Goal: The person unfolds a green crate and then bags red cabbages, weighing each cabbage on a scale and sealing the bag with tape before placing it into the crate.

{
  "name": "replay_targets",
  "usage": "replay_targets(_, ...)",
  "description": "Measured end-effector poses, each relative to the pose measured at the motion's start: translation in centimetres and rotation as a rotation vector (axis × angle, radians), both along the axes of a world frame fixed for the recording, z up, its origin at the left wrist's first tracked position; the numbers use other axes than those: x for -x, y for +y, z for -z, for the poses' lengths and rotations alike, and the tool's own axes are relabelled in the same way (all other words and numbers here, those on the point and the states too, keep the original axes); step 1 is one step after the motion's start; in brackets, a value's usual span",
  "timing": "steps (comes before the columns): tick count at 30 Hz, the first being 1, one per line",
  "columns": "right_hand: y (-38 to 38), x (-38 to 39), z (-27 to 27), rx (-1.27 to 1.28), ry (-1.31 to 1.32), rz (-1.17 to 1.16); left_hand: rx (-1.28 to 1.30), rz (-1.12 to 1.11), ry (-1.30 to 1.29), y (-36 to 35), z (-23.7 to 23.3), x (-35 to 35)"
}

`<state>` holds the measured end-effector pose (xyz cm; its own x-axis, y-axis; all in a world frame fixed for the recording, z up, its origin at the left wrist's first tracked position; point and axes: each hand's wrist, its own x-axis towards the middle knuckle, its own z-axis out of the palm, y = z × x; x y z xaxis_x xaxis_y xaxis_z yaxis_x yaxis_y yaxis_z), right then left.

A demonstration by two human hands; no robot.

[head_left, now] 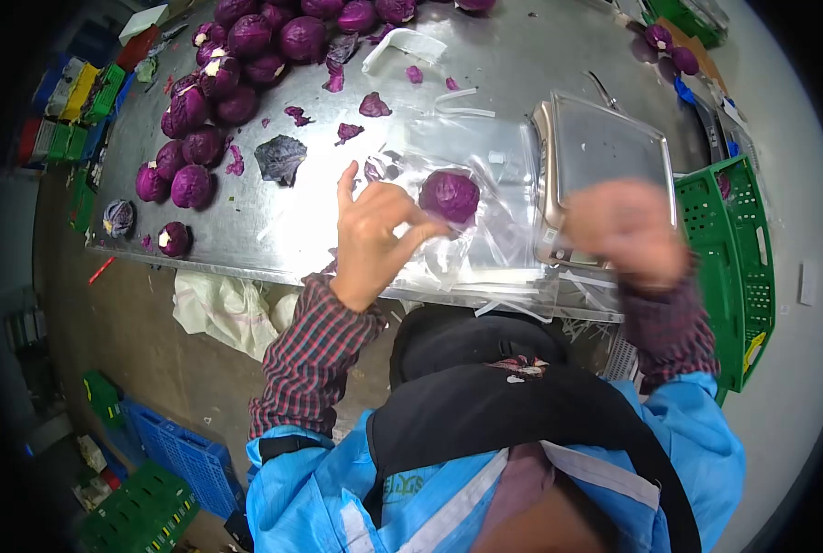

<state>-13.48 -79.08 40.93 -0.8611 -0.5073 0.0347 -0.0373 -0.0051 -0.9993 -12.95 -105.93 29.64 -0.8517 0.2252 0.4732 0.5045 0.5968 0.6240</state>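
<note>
One purple cabbage (450, 196) lies on clear plastic bags (508, 244) near the front edge of the metal table. Just left of this cabbage is my left hand (375, 230), its fingers apart and nothing in it, the thumb reaching toward the cabbage's lower side. My right hand (625, 230) is smeared by motion over the front part of the scale (614, 152); its fingers cannot be made out. Loose purple leaves (375, 105) and a dark leaf (281, 159) are scattered behind and left of my left hand.
Many purple cabbages (250, 37) are heaped at the table's (246, 217) back left. A green crate (711, 267) stands at the right edge. White strips (407, 46) lie toward the back. Below left are a white sack (218, 309) and a blue pallet (176, 452).
</note>
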Motion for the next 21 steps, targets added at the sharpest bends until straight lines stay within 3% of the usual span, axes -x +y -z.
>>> replay_targets(1, 3.8, -1.6, -0.7, 0.48, -0.061, 0.313, -0.016, 0.05, 0.03, 0.0, -0.5, -0.7)
replay_targets(2, 6.0, -1.0, -3.8, 0.876, -0.126, 0.065, -0.022, 0.045, 0.015, -0.1, -0.3, -1.4)
replay_targets(3, 9.1, -1.4, -6.7, 0.958, 0.034, 0.135, -0.013, 0.057, 0.04, -0.2, -0.1, -1.6)
replay_targets(5, 16.6, -3.4, -4.3, 0.748, -0.123, 0.191, -0.014, 0.063, 0.072, -0.6, 0.2, -2.1)
replay_targets(6, 18.7, -5.9, -0.6, 0.007, -0.081, 0.571, -0.05, 0.036, 0.089, -0.7, 0.6, -2.5)
replay_targets(7, 18.9, -7.0, 1.6, -0.738, -0.151, 0.2, -0.085, 0.013, 0.098, -0.9, 1.0, -3.1)
replay_targets(8, 20.8, -9.2, 5.7, -0.871, -0.528, -0.256, -0.141, -0.031, 0.102, -1.1, 1.5, -3.7)
replay_targets(9, 20.5, -8.9, 7.8, -0.878, -0.524, -0.257, -0.146, -0.036, 0.106, -0.7, 2.8, -4.4)
replay_targets(11, 17.2, -6.2, 10.9, -1.351, 0.1, -0.575, -0.623, -0.246, -0.014, 0.1, 6.7, -5.5)
replay_targets(12, 13.6, -2.7, 10.8, -1.088, -0.14, -0.2, -0.562, -0.279, -0.186, -0.1, 8.7, -6.0)
replay_targets(13, 11.4, 0.3, 12.9, -0.726, 0.0, 0.084, -0.554, -0.278, -0.191, 0.4, 10.1, -6.2)
replay_targets(14, 6.8, 3.3, 11.4, -0.583, 0.129, 0.103, -0.618, -0.284, -0.265, 1.3, 11.2, -5.8)
replay_targets(15, 4.4, 6.4, 12.1, -0.562, 0.242, -0.021, -0.681, -0.291, -0.342, 2.4, 11.7, -5.4)
replay_targets(17, -0.9, 9.3, 13.9, -0.371, 0.361, -0.104, -0.636, -0.302, -0.26, 4.0, 10.6, -4.1)
replay_targets(18, -2.0, 10.3, 14.5, -0.365, 0.36, -0.108, -0.67, -0.3, -0.261, 4.3, 11.7, -3.6)
replay_targets(20, -3.3, 11.8, 15.5, -0.536, 0.22, -0.392, -0.758, -0.38, -0.281, 4.9, 11.3, -2.5)
replay_targets(21, -3.1, 12.5, 16.2, -0.535, 0.215, -0.403, -0.847, -0.417, -0.428, 4.5, 10.8, -2.0)
